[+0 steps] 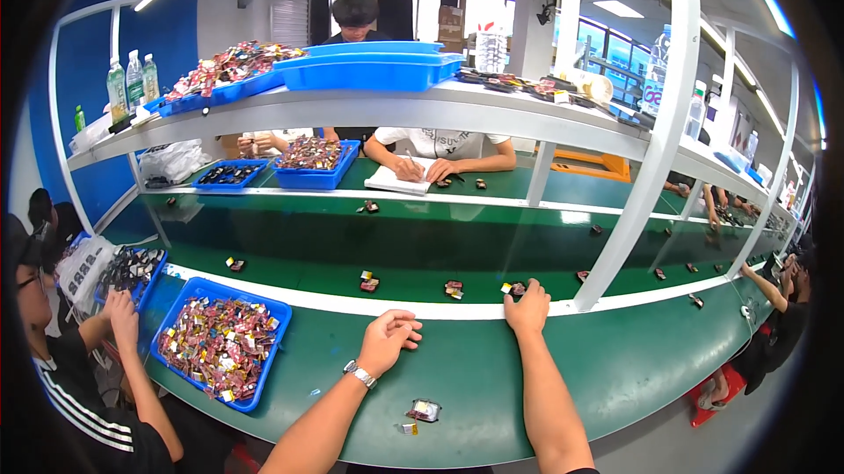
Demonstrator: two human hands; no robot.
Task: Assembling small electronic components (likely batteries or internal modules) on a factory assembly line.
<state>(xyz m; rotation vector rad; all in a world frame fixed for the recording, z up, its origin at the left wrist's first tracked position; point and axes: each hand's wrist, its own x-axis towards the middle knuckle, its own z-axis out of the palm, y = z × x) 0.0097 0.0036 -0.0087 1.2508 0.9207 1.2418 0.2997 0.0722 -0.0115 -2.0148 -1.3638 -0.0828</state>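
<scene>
My right hand (527, 307) reaches over the white rail to the green conveyor belt. Its thumb and fingers close around a small electronic assembly (512, 288) with a yellow-and-silver part; the fingers partly hide it. My left hand (391, 340), with a metal-banded watch (360, 375) on the wrist, hovers over the near green work surface. Its fingers are loosely bent and apart, with nothing visible in them. On the surface between my forearms lie a dark-framed device with a pale face (425, 410) and a small yellow-and-silver piece (410, 428).
A blue tray (283, 309) heaped with small red circuit assemblies stands at left, beside a co-worker. More assemblies (454, 289) ride spaced along the belt. A slanted white post (629, 210) rises right of my right hand. Across the belt, a person writes in a notebook (396, 177).
</scene>
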